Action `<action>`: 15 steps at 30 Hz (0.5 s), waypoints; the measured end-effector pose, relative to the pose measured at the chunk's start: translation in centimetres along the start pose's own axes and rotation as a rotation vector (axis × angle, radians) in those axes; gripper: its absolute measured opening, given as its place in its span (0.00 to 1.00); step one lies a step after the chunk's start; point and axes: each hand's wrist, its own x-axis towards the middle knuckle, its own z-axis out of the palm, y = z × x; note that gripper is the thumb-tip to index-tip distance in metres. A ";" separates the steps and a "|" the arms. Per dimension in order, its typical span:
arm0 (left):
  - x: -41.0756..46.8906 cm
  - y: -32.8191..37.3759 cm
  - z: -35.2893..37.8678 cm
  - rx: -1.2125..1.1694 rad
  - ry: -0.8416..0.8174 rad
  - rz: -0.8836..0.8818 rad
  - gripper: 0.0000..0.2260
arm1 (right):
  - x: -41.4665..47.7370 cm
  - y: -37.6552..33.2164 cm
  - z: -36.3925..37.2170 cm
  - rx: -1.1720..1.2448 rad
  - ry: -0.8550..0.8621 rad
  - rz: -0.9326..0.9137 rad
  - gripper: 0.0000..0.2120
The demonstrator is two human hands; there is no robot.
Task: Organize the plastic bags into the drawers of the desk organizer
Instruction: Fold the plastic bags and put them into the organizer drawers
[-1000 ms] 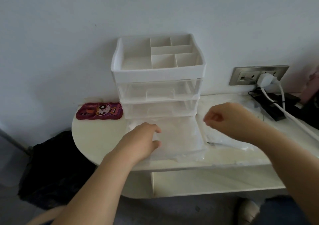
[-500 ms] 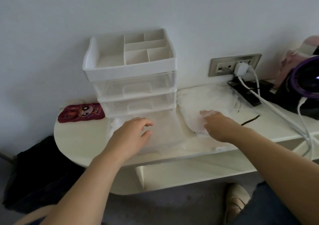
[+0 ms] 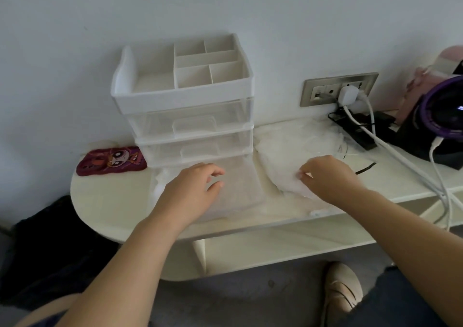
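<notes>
A white desk organizer [image 3: 185, 93] with a divided top tray and clear drawers stands against the wall. Its lowest drawer [image 3: 240, 183] is pulled out toward me, with clear plastic inside. My left hand [image 3: 190, 191] rests over that drawer, fingers loosely curled. A heap of clear plastic bags [image 3: 288, 151] lies on the desk to the right of the organizer. My right hand [image 3: 328, 178] pinches the near edge of that heap.
A maroon cartoon phone case [image 3: 110, 160] lies left of the organizer. At the right are a wall socket [image 3: 338, 88] with a white plug, white cables [image 3: 400, 161], black devices and a purple-rimmed object [image 3: 443, 108]. The desk edge [image 3: 250, 229] is just below my hands.
The view swung right and down. My right hand came down from the air onto the bag heap and took hold of its edge. My left hand stayed over the open drawer.
</notes>
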 end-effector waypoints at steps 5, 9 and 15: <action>-0.4 1.3 -0.2 -0.114 0.021 0.082 0.09 | -2.3 -1.6 -3.2 0.333 0.048 0.015 0.09; -1.3 3.4 -0.6 -0.605 -0.233 0.035 0.16 | -3.3 -4.4 -5.1 0.691 0.065 0.025 0.12; -1.8 3.6 -1.8 -1.109 -0.437 -0.057 0.35 | -4.1 -10.2 -4.5 0.816 0.110 -0.205 0.13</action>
